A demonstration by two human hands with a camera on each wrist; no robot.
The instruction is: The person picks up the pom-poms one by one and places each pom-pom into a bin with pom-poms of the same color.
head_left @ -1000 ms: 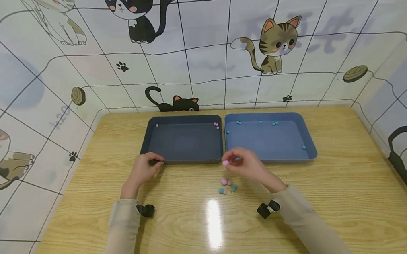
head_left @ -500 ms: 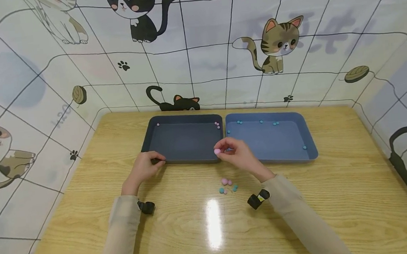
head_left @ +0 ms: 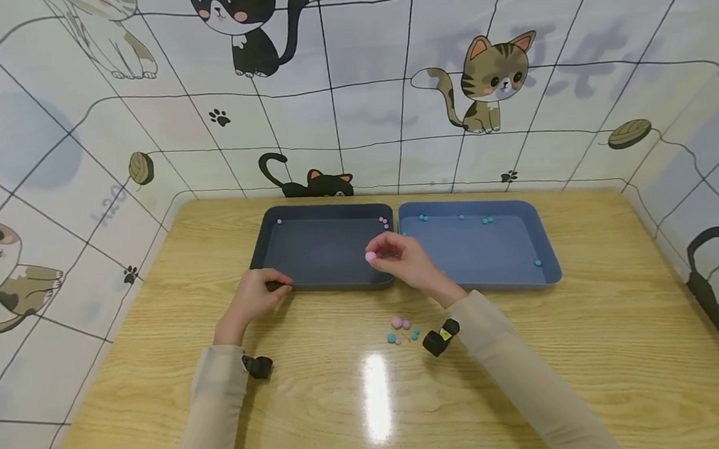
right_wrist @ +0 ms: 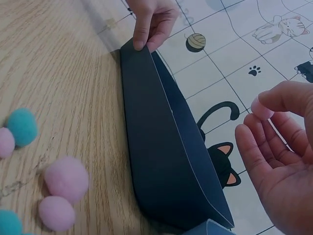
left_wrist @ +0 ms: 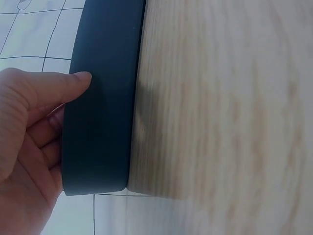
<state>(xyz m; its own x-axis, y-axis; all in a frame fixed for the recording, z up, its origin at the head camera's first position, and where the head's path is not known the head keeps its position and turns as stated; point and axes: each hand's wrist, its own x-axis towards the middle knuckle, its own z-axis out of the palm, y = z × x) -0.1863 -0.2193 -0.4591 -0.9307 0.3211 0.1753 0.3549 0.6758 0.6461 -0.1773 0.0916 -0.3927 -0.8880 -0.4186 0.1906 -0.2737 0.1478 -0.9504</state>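
Observation:
My right hand (head_left: 406, 257) pinches a pink pom-pom (head_left: 371, 256) between thumb and fingertips, over the near right part of the dark grey tray (head_left: 329, 285). In the right wrist view the same pink pom-pom (right_wrist: 262, 108) shows at the fingertips. My left hand (head_left: 255, 295) grips the near left rim of that tray; in the left wrist view the thumb (left_wrist: 80, 83) lies against its outer wall, the other fingers behind it. A few small pink pom-poms (head_left: 383, 221) lie inside, near the right wall and in the far left corner.
A blue tray (head_left: 506, 284) stands right beside the dark one, holding several teal pom-poms (head_left: 487, 220). On the wooden table (head_left: 323, 399) in front lies a loose cluster of pink pom-poms (head_left: 396, 322) and teal pom-poms (head_left: 391, 338). A cat-print sheet (head_left: 362, 110) rises behind.
My right hand has moved left and away from me, carrying the pink pom-pom from the gap between the trays to above the dark tray. The left hand keeps its grip on the rim.

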